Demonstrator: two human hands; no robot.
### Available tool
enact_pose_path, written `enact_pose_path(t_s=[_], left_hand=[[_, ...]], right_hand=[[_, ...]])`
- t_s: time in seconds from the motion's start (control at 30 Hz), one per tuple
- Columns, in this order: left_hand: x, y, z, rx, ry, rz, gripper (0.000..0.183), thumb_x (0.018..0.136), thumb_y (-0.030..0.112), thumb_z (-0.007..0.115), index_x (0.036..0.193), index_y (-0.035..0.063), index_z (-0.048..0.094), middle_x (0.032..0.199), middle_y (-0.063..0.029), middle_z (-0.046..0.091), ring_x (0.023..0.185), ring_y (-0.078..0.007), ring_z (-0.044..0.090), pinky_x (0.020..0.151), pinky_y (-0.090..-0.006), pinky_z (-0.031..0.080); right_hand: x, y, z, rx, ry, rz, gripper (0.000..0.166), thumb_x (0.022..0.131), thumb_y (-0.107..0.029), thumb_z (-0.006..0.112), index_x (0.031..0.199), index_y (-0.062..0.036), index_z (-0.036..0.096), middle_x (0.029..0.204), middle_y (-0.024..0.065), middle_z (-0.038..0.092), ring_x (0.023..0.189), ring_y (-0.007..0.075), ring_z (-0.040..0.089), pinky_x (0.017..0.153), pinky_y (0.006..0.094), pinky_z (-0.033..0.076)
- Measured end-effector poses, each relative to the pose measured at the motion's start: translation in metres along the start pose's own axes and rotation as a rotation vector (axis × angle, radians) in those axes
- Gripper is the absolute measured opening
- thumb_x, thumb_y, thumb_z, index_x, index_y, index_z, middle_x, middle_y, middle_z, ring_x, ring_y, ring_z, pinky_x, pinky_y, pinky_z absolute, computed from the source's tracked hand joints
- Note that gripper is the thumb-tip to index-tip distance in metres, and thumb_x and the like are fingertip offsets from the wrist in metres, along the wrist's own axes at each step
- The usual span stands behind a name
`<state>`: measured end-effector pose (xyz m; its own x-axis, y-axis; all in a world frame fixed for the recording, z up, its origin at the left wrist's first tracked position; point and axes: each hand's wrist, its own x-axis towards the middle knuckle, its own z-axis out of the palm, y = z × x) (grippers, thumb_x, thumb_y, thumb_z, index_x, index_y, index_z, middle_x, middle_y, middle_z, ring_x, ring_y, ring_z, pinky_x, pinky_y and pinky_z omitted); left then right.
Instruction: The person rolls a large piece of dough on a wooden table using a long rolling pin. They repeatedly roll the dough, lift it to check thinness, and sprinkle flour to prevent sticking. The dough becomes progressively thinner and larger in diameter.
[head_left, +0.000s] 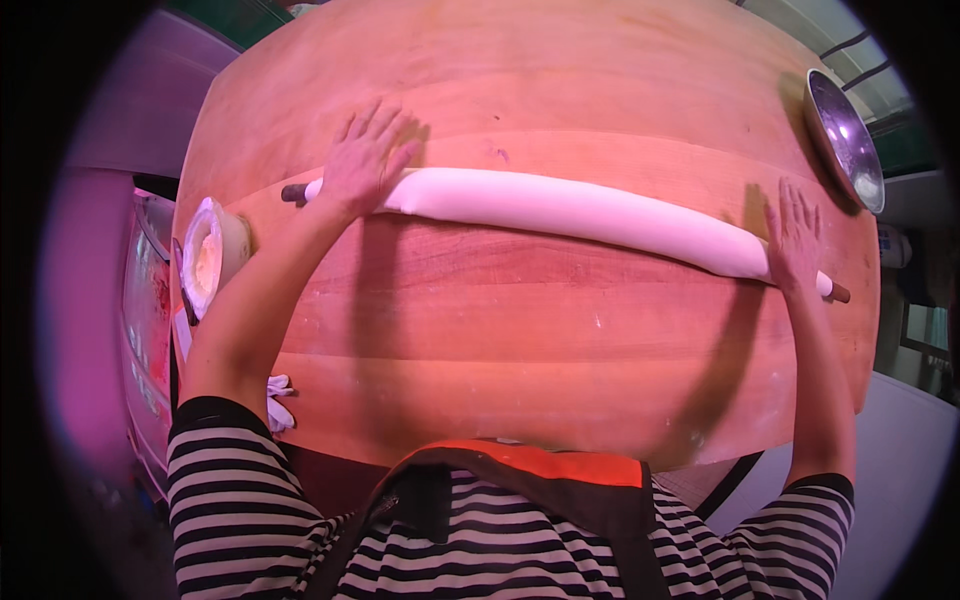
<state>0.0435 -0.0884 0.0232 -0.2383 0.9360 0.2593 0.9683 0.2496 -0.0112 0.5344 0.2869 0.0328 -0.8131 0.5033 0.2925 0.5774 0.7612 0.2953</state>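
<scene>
A long white sheet of dough (570, 214) is wrapped around a long rolling pin (293, 193), lying crosswise on a wooden table. The pin's dark ends stick out on both sides, and its middle is hidden under the dough. My left hand (366, 161) lies palm down, fingers spread, over the pin at the left end of the dough. At the right end, my right hand (795, 240) rests over the pin in the same way, its fingers extended and slightly apart. Neither hand is wrapped around the pin.
The wooden table (525, 322) spans most of the view. At its left edge stands a white bowl (238, 238) of pale powder, probably flour. A metal bowl (847, 142) sits at the far right edge. A pale cloth glove (280, 409) lies near my left elbow.
</scene>
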Motion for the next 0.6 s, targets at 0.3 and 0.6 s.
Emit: enact_pose_path(t_s=[0.3,0.6], left_hand=[[0.037,-0.019,0.033,-0.072,0.184,-0.139,0.041,0.097,0.042,0.048,0.113,0.0052,0.06,0.104,-0.0148,0.06,0.091,-0.0371,0.056,0.083,-0.0453,0.045],[-0.056,0.009,-0.001,-0.187,-0.188,-0.187,0.031,0.096,0.034,0.045,0.101,0.0087,0.063,0.1,-0.019,0.066,0.09,-0.0398,0.063,0.079,-0.0485,0.049]], right_hand=[[0.046,-0.019,0.037,0.414,0.078,0.255,0.058,0.102,-0.05,0.035,0.134,-0.0063,0.054,0.123,0.0207,0.062,0.121,0.0404,0.052,0.107,0.0453,0.035],[-0.046,-0.016,-0.002,0.454,-0.213,0.227,0.044,0.1,-0.045,0.04,0.104,-0.0103,0.066,0.097,0.0168,0.064,0.098,0.0355,0.058,0.093,0.0449,0.038]])
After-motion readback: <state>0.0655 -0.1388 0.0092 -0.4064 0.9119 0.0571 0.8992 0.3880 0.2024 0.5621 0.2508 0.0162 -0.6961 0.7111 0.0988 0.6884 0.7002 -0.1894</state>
